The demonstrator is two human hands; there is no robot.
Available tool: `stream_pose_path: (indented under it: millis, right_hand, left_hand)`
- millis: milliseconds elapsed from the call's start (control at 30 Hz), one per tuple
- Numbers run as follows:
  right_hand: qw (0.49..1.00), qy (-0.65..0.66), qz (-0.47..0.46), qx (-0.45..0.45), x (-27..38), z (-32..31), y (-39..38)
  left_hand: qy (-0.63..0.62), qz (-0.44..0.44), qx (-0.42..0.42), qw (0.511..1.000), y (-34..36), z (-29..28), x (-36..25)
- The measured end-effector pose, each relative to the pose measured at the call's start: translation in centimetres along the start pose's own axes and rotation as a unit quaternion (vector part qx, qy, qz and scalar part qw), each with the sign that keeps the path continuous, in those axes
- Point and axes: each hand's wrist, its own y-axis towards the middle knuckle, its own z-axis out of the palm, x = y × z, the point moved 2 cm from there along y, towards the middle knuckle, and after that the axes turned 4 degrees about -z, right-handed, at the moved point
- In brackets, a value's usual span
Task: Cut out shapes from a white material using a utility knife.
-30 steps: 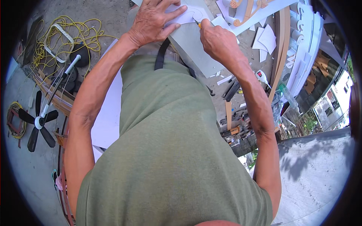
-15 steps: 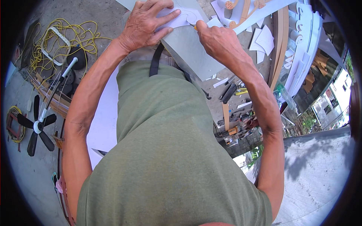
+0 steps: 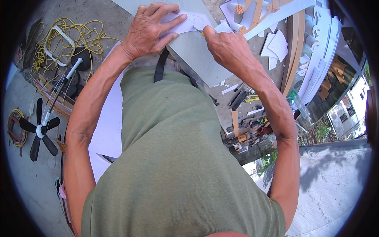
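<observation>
A white sheet (image 3: 186,26) with a curved outline drawn on it lies on a grey board (image 3: 205,59) at the top middle. My left hand (image 3: 150,31) presses on the sheet, its fingers spread and stretched to the right, holding nothing. Just right of the drawn curve, my right hand (image 3: 229,46) is closed around a utility knife (image 3: 203,34). Only a bit of its yellow handle and the thin blade show, with the tip at the sheet's edge by the curve. My fingers hide most of the handle.
White offcuts (image 3: 276,45) and curved brown-and-white pieces (image 3: 256,15) lie to the right. Tools (image 3: 238,99) and scraps litter the ground below my right forearm. At left are a tangled yellow cord (image 3: 59,43) and a fan (image 3: 40,131) with black blades.
My right hand and the knife have shifted slightly left and down along the drawn curve. My left hand keeps its spread hold on the sheet. The whole view has moved a little.
</observation>
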Motion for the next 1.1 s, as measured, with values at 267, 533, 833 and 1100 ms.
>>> stream_pose_path:
  millis: [267, 533, 833, 1100]
  right_hand:
    - [0.999, 0.038, 0.034, 0.012, 0.1, 0.4, -0.5]
    - [1.0, -0.02, -0.008, 0.001, 0.0, -0.1, -0.3]
    - [0.999, -0.046, -0.015, 0.023, -0.4, -0.6, -0.5]
    - [0.997, -0.072, 0.007, 0.004, 0.8, -0.5, -0.7]
  left_hand:
    - [-0.001, -0.003, 0.013, 1.0, -0.3, 0.4, 0.5]
    - [0.0, -0.002, 0.01, 1.0, -0.1, 0.2, 0.4]
    - [-0.004, -0.004, 0.013, 1.0, -0.1, 0.2, 0.3]
    - [-0.007, 0.002, 0.011, 1.0, 0.0, 0.0, 0.3]
